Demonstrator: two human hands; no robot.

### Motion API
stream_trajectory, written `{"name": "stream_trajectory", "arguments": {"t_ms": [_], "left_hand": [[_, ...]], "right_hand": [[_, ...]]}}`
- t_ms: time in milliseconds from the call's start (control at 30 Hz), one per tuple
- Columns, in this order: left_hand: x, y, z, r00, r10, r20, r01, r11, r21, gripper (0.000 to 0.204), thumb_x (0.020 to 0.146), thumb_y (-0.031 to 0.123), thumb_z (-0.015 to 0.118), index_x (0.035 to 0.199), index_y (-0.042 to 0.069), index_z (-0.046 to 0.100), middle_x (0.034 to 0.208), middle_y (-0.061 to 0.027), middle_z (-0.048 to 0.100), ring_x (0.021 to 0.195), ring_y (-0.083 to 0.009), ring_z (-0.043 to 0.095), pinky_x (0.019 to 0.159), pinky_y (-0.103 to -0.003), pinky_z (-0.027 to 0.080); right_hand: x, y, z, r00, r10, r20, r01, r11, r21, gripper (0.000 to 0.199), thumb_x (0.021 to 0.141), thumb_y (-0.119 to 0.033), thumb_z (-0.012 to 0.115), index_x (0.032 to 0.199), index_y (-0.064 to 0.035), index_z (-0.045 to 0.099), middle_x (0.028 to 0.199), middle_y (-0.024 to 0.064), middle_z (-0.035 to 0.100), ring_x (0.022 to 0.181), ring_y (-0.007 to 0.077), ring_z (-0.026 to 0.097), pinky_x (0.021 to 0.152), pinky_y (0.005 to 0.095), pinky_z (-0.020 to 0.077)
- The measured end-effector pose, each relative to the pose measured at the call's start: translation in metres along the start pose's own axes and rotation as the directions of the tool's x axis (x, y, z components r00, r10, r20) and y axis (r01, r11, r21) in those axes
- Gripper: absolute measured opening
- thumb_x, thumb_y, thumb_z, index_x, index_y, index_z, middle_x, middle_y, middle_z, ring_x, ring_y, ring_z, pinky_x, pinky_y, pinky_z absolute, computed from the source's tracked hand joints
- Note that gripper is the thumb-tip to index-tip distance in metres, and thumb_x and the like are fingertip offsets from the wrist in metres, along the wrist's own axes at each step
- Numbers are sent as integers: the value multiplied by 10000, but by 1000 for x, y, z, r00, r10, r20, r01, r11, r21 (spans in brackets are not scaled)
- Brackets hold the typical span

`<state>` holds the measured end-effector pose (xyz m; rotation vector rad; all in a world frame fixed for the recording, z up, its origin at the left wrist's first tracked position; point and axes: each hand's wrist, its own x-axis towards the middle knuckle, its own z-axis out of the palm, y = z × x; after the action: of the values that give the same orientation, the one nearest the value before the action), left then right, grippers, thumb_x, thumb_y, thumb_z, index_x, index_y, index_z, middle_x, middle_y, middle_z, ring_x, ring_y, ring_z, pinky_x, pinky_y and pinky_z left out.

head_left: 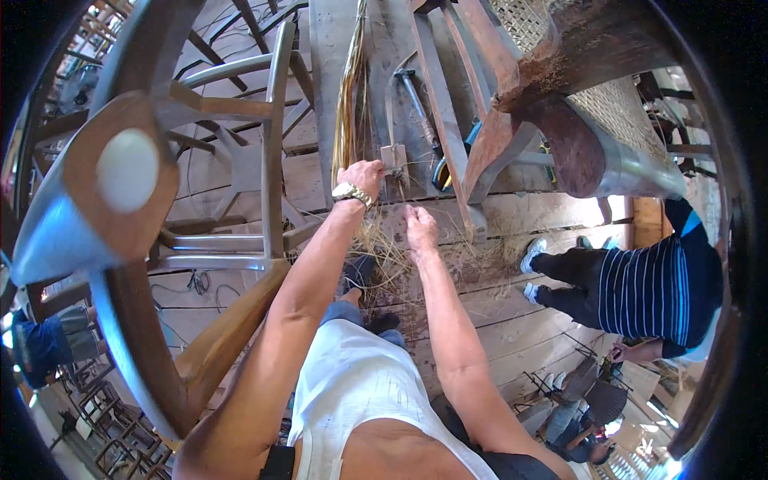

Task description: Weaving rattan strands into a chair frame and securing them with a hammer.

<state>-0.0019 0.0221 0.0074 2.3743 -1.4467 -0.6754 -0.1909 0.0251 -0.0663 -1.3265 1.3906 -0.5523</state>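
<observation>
At the left of the frame, a blurred wooden chair part [56, 232] looms close, hiding much behind it; its pale oval patch is hard to make out. Right of it stands a bare chair frame [276, 144]. At upper centre a bundle of cane strips [350, 88] lies along the table [326, 48], its lower end passing out of sight behind the left hand [363, 174]. That hand, with a wristwatch [350, 192], has its fingers curled in at the left edge of a small wooden block [394, 155]. Its back covers the grip, so I cannot tell what the fingers hold. The right hand [422, 232] sits just below and right of the block, apart from it, fingers bent and drawn close together; whether a thin strip runs between them is too fine to tell. Fibre scraps [382, 244] lie between the forearms. Right of the block is a hammer [422, 112]; farther right, a large chair piece [640, 164] is cut off by the dark rim.
</observation>
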Motion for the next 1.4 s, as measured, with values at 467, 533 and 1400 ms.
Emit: {"name": "stream_trajectory", "arguments": {"t_ms": [467,533,1400], "left_hand": [[3,-19,0,997,29,69,-35,995,89,219,918,228,483,1067,221,644,1009,-76,683,987,-284,638,773,-435,481],[2,-21,-7,996,26,91,-35,995,94,228,932,277,484,1091,226,640,1011,-86,680,974,-299,639,777,-451,492],[8,-19,0,994,65,89,-75,991,110,238,931,335,495,1089,221,633,1012,-121,676,948,-333,641,771,-460,518]], "right_hand": [[-156,144,-114,937,215,275,67,661,-747,797,849,-602,511,1245,89,483,1278,339,466,1193,480,441,997,490,379],[-109,58,-80,970,16,243,138,786,-603,819,867,-580,508,1355,67,392,1329,323,439,1259,450,411,1047,466,346],[-70,50,-62,965,157,211,-65,919,-388,899,827,-550,603,1415,55,294,1398,309,386,1304,400,399,1066,422,336]]}}
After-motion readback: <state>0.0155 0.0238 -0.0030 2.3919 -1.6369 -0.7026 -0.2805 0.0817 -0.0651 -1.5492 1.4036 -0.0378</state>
